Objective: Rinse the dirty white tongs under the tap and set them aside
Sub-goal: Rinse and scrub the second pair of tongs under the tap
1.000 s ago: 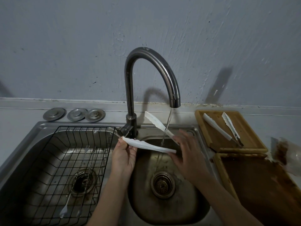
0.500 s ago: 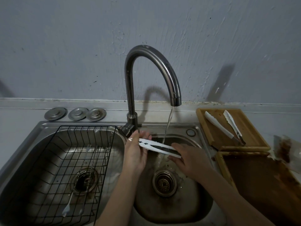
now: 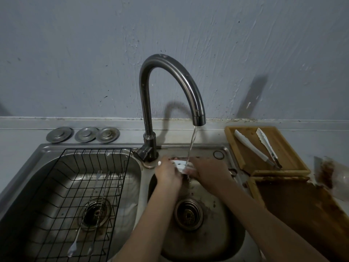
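The white tongs (image 3: 181,165) lie squeezed between both hands over the right sink basin (image 3: 217,233), mostly hidden; only a short white stretch and one tip by my left thumb show. Water runs from the curved dark tap (image 3: 198,114) straight onto them. My left hand (image 3: 167,173) grips the tongs from the left. My right hand (image 3: 208,170) closes over them from the right.
A second pair of white tongs (image 3: 264,148) rests on a wooden tray (image 3: 289,148) at the right. A stained wooden board (image 3: 302,214) lies in front of it. The left basin holds a black wire rack (image 3: 56,186) with long forks (image 3: 85,214). Three metal lids (image 3: 83,134) sit behind.
The tongs went from spread open to pressed together. Both hands closed in around them under the stream, covering most of them.
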A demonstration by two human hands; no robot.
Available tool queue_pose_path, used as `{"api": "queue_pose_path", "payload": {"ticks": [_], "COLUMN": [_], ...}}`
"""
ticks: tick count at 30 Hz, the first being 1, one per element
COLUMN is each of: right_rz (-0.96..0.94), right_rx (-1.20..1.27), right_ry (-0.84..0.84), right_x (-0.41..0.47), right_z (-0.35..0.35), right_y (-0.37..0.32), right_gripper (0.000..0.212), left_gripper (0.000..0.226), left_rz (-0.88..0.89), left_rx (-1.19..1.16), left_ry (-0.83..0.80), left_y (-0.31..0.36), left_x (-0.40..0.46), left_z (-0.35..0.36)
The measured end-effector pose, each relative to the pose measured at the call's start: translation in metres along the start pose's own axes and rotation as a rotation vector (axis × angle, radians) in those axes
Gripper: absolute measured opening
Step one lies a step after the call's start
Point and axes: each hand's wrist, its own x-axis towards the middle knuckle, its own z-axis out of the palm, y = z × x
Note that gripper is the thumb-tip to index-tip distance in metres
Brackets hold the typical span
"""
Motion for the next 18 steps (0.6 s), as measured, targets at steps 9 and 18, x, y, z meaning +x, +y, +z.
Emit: {"api": "queue_pose_path", "payload": {"ticks": [9, 18], "right_rz": [0.297, 0.396], "right_rx": [0.944, 1.085], "right_ry": [-0.53, -0.545], "right_x": [-0.016, -0.018], "right_z": [-0.002, -0.001], "right_y": [0.001, -0.003], "right_gripper": [0.067, 0.06], "left_gripper": [0.007, 0.035], "left_rz": [-0.135, -0.085], "left_rx": [0.161, 0.136], "left_ry": [-0.237, -0.026], "left_y": [0.007, 0.009], "left_x": [0.008, 0.004], "left_z": [-0.02, -0.011]}}
